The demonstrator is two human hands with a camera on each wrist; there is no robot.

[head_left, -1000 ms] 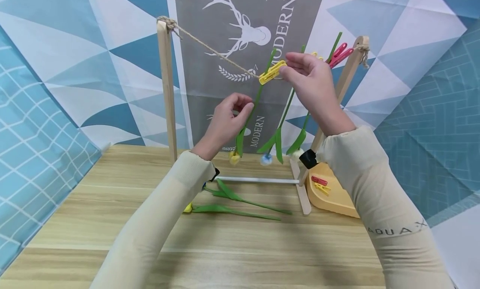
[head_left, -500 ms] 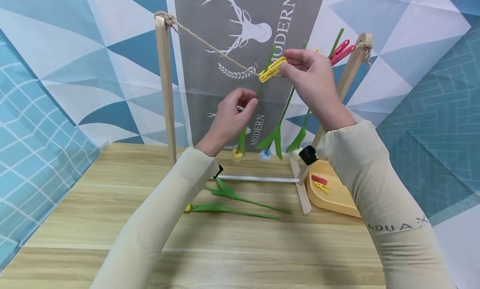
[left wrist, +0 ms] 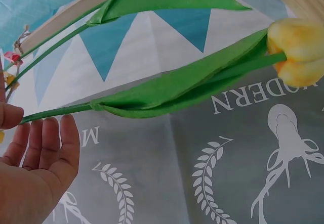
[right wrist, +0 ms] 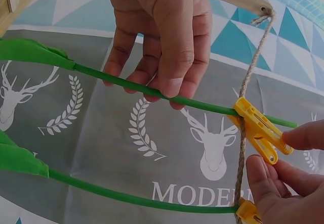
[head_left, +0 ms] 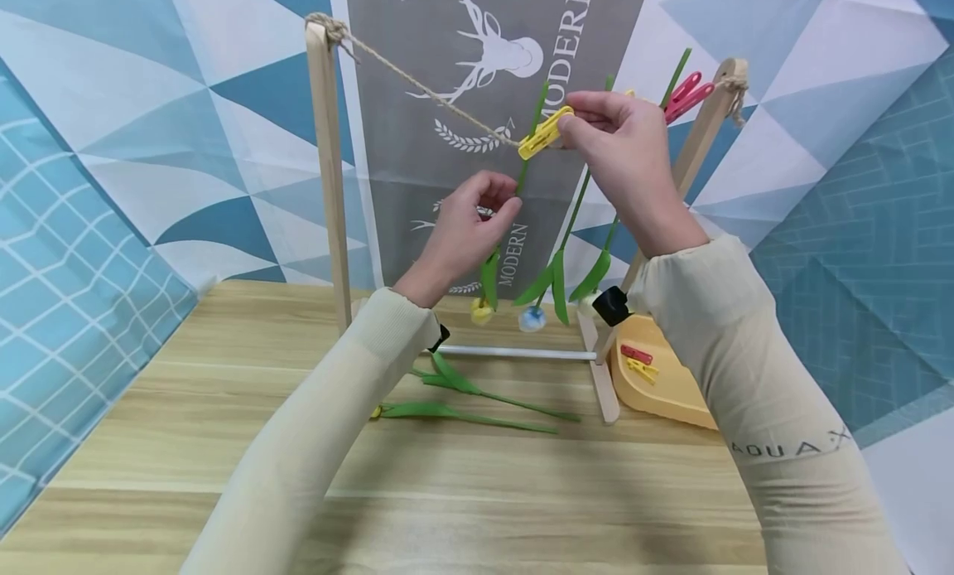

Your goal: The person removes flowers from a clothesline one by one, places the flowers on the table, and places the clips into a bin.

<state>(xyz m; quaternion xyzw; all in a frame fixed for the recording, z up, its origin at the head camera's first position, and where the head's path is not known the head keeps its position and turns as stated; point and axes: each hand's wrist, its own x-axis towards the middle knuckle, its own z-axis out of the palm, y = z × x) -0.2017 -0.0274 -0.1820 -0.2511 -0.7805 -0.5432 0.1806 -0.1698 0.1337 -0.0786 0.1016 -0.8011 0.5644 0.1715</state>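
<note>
My left hand [head_left: 471, 227] pinches the green stem of a yellow artificial tulip [left wrist: 298, 52] between thumb and fingertips; its blossom hangs downward. In the right wrist view, a yellow clothespin [right wrist: 258, 123] is clipped across that stem and the twine [right wrist: 249, 77]. My right hand [head_left: 624, 152] holds the handle end of this clothespin with thumb and index finger. Farther right along the twine, a blue tulip [head_left: 532, 318] and a whitish tulip [head_left: 587, 304] also hang head down. A second yellow clothespin [right wrist: 247, 212] grips the neighbouring stem, and a red clothespin [head_left: 687, 96] sits by the right post.
The twine is tied between a left wooden post [head_left: 328, 177] and a right post [head_left: 701, 144], joined below by a white rod [head_left: 522, 353]. Two more tulips, one with a green leaf [head_left: 419, 409], lie on the table. An orange tray [head_left: 663, 403] holds red and yellow clothespins.
The view has tilted slightly. My left hand and the yellow tulip have shifted a little to the right, the stem now steeper. My right hand stays on the yellow clothespin.
</note>
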